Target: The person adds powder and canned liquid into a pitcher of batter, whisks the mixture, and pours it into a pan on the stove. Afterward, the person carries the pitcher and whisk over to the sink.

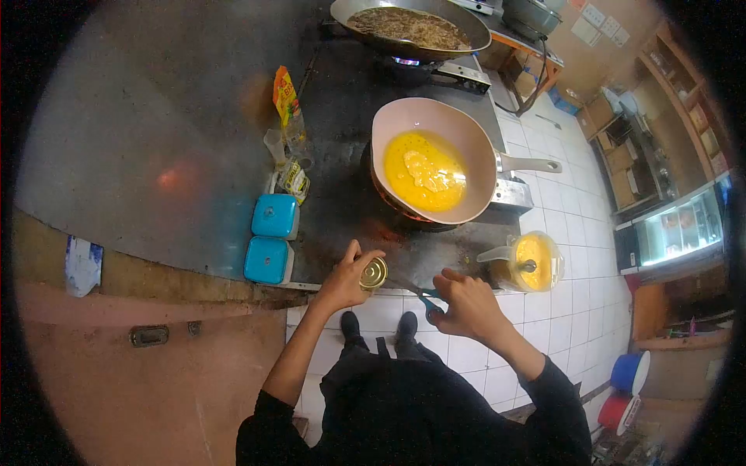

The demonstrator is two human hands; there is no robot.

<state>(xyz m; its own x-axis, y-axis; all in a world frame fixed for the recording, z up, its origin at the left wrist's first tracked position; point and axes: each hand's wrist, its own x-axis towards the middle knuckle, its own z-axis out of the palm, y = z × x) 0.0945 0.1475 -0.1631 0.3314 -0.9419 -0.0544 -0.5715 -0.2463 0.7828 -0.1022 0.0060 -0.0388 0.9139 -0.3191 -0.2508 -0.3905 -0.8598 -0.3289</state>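
My left hand (pixel 344 281) is wrapped around a small gold-topped tin can (pixel 374 272) at the counter's front edge. In my right hand (pixel 470 305) is a pair of scissors (pixel 427 296) with teal handles. Its blades point left at the can; whether the tips touch it, I cannot tell. Beyond my hands, a pinkish frying pan (pixel 475 159) sits on a burner, its handle to the right. Yellow liquid (pixel 404 175) with a paler lump (pixel 427 172) lies in the pan. A clear jug (pixel 555 268) with a yellow-orange mixture stands right of my right hand.
A large wok (pixel 480 33) of dark bubbling liquid sits over a lit flame at the back. Two blue-lidded containers (pixel 276 216) stand at the left, near a yellow packet (pixel 285 95) and a small clear bottle (pixel 295 133). White floor tiles (pixel 556 198) lie to the right.
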